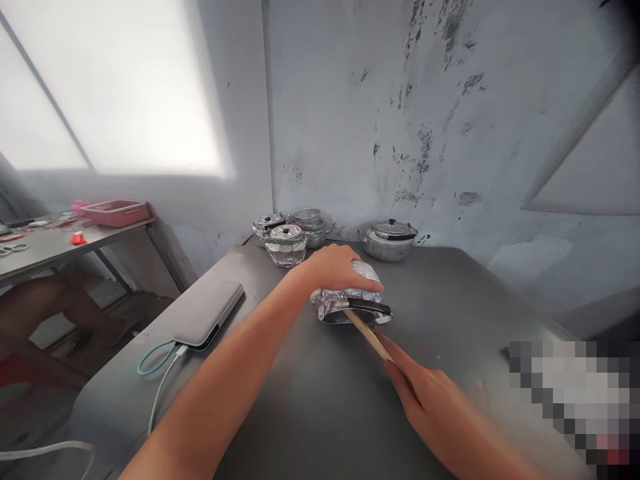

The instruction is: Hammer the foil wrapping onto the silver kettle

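Observation:
A small foil-covered pot (367,273) lies tipped on the table, its dark opening turned toward me and a black handle across the rim. Over its top, my left hand (333,265) is curled and grips it. My right hand (419,381) is closed around a flat wooden stick (369,335). The stick's far end reaches the pot's mouth under the black handle; whether it touches the inside I cannot tell. The palm side of my left hand is hidden.
At the table's back stand several foil-wrapped pots (286,248) and a lidded silver pot (389,241) by the wall. A power bank (213,312) with cables lies left. Another table holds a pink basket (117,213) and scissors (14,249). A pixelated patch covers the lower right.

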Demonstrator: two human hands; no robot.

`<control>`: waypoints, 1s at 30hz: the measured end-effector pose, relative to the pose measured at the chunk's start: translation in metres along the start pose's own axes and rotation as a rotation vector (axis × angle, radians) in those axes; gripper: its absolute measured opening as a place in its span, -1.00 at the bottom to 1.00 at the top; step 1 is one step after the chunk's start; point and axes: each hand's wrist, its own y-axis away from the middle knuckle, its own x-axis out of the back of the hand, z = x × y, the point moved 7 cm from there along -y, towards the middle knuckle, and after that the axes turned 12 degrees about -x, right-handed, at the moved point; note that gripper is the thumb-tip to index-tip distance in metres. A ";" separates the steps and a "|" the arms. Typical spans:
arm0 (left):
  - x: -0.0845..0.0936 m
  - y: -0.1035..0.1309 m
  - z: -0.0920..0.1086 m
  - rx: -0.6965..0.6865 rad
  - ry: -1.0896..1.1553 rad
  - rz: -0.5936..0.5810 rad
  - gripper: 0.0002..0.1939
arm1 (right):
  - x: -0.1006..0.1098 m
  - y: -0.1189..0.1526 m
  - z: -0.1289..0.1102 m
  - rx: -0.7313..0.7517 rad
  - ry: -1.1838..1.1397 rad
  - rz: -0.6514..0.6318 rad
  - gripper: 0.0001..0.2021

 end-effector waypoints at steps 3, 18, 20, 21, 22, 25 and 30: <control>0.000 0.000 0.001 -0.007 -0.008 0.002 -0.43 | 0.003 0.001 -0.005 0.037 -0.056 0.013 -0.47; 0.000 -0.001 0.002 -0.003 -0.004 0.004 -0.45 | 0.008 0.003 -0.009 0.047 -0.045 0.001 -0.47; 0.000 0.000 0.001 -0.006 0.008 0.004 -0.47 | 0.006 0.002 -0.007 0.035 -0.048 -0.016 -0.47; 0.000 0.000 0.001 -0.010 0.012 0.006 -0.47 | 0.005 0.001 -0.007 0.029 -0.049 -0.019 -0.47; 0.000 0.000 0.002 -0.013 0.012 0.011 -0.47 | 0.004 0.001 -0.006 0.024 -0.048 -0.020 -0.47; 0.001 0.000 0.002 -0.016 0.006 0.008 -0.47 | 0.003 0.000 -0.007 0.023 -0.043 -0.029 -0.47; 0.001 0.001 0.003 -0.005 0.007 -0.007 -0.47 | 0.009 0.003 -0.009 0.036 -0.064 0.019 -0.47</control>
